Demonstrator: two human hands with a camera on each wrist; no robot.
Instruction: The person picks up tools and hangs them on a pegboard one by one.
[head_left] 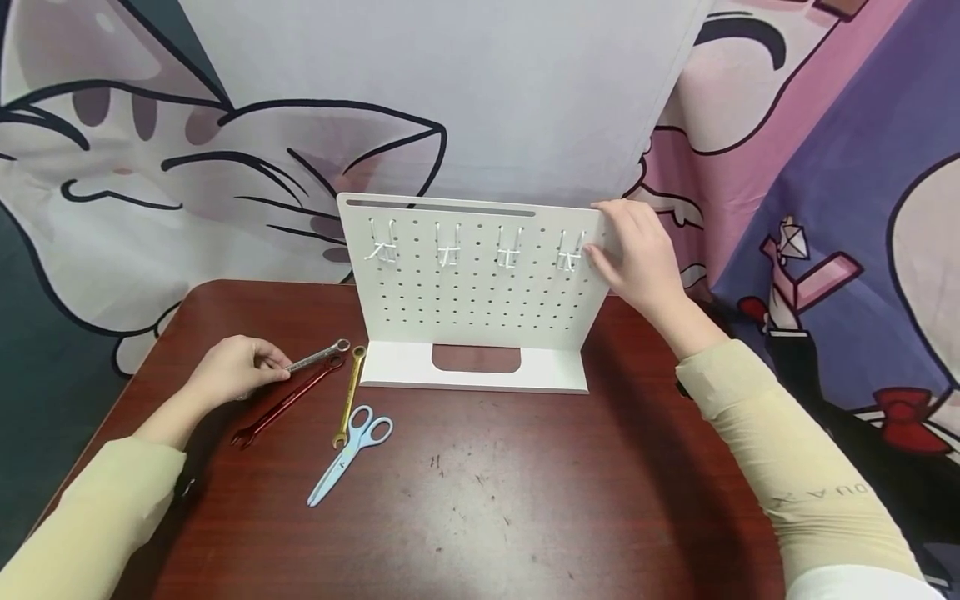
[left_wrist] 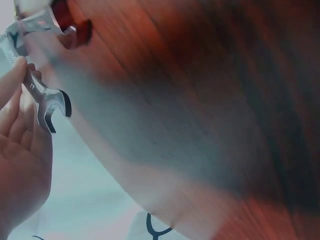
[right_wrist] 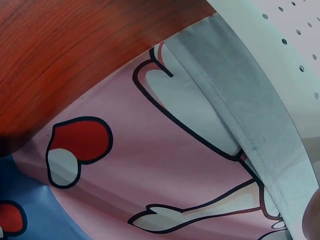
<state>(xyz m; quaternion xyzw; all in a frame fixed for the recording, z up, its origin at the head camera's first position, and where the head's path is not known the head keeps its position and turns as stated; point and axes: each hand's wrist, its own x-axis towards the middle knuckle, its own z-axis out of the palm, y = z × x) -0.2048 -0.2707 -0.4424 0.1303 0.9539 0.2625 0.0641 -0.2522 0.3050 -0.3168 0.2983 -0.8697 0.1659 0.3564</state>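
At the left of the table my left hand [head_left: 236, 368] pinches a silver combination wrench [head_left: 318, 357] between thumb and fingers. The wrench's open end [left_wrist: 52, 105] shows in the left wrist view. Close beside it lies a red wrench [head_left: 288, 404], then a yellow wrench [head_left: 350, 396], then light blue scissors [head_left: 348, 457] with their blades towards me. A white pegboard [head_left: 480, 300] stands upright on its base, with several white wire hooks [head_left: 448, 246] along its upper part. My right hand [head_left: 637, 250] grips the board's upper right corner, thumb in front. Only a bit of a finger [right_wrist: 312, 217] shows in the right wrist view.
The brown wooden table [head_left: 480, 500] has a rounded far left corner. Behind it hangs a curtain [head_left: 487, 100] with cartoon prints. More printed cloth [head_left: 840, 208] hangs on the right.
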